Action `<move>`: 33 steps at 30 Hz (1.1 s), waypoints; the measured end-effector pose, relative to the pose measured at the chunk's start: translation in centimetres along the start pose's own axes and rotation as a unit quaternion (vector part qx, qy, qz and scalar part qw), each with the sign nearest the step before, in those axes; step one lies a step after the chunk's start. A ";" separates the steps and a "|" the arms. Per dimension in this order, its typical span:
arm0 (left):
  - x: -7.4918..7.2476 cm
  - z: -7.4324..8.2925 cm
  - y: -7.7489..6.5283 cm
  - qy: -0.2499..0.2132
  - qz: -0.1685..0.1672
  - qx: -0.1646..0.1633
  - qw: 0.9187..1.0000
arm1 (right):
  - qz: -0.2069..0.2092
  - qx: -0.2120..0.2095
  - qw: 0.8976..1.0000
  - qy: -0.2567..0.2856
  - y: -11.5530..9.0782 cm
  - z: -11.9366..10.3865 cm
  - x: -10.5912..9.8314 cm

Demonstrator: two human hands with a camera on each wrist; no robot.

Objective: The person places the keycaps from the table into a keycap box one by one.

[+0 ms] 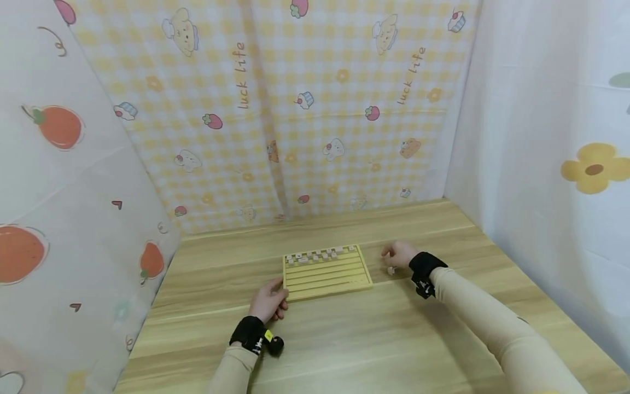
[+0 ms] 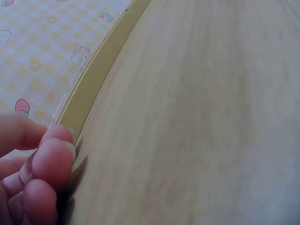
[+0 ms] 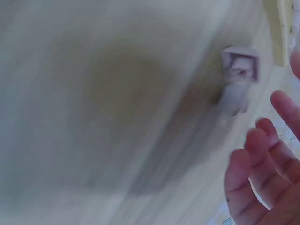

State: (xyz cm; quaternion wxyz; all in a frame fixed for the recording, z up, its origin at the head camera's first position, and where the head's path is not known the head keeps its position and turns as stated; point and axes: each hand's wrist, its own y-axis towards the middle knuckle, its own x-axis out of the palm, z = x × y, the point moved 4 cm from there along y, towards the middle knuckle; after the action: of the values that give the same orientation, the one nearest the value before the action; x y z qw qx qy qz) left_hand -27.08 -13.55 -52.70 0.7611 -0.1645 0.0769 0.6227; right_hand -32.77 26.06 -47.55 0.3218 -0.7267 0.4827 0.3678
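Observation:
A yellow board [image 1: 325, 276] with raised parallel ridges lies on the table. Along its back rows stand several small pale blocks [image 1: 316, 257], some wider than others. My left hand [image 1: 268, 301] holds the board by its front left corner; in the left wrist view the fingertips [image 2: 54, 161] meet the yellow side edge. To the right of the board, my right hand [image 1: 401, 255] hovers with loosely bent fingers and nothing visible between them. Close beside it on the table is a small cluster of pale pieces [image 1: 391, 270]. One hollow, square piece [image 3: 241, 63] shows blurred in the right wrist view.
The wood-grain table [image 1: 334, 339] ends at a yellow checked curtain [image 1: 295, 137] behind the board. White printed curtains hang at the left [image 1: 74, 180] and right [image 1: 536, 120]. Each wrist wears a black strap with a camera.

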 end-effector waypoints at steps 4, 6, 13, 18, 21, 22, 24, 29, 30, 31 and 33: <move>-0.2 0.3 -0.3 -0.006 0.007 0.002 1.000 | -0.041 -0.010 0.999 -0.030 -1.0 0.1 0.5; -0.2 0.3 -0.3 -0.008 0.007 0.003 1.000 | -0.049 -0.017 0.997 -0.049 -1.2 0.2 0.8; -0.1 0.1 -0.4 -0.008 0.008 0.000 1.000 | -0.020 -0.029 0.999 -0.029 -1.8 0.3 1.4; -0.2 0.4 -0.5 -0.007 0.006 0.005 1.000 | 0.014 -0.025 0.999 -0.035 -2.0 0.0 1.4; -0.2 0.3 -0.4 -0.008 0.006 0.007 1.000 | 0.032 -0.012 0.998 -0.043 -1.8 -0.1 1.5; -0.3 0.3 -0.5 -0.008 0.007 0.007 1.000 | 0.040 -0.007 0.998 -0.046 -1.7 -0.2 1.6; -0.3 0.3 -0.5 -0.008 0.008 0.006 1.000 | 0.053 0.000 0.997 -0.052 -1.7 -0.4 1.7; -0.2 0.1 -0.4 -0.006 0.012 0.005 1.000 | 0.068 0.008 0.997 -0.031 -1.6 -1.1 1.6; -0.2 0.1 -0.4 -0.006 0.012 0.005 1.000 | 0.074 0.007 0.997 -0.004 -1.5 -1.2 1.4; -0.2 0.1 -0.4 -0.006 0.012 0.005 1.000 | 0.075 0.015 0.996 0.042 -1.4 -1.3 1.0; -0.2 0.1 -0.4 -0.007 0.012 0.005 1.000 | 0.076 0.029 0.979 0.189 -1.1 -1.5 0.3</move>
State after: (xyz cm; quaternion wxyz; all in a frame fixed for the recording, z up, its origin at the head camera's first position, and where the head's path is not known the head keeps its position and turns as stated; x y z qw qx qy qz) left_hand -26.73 -13.73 -52.44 0.7552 -0.1551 0.0763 0.6322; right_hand -31.33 25.09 -46.90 0.2174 -0.7345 0.5990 0.2332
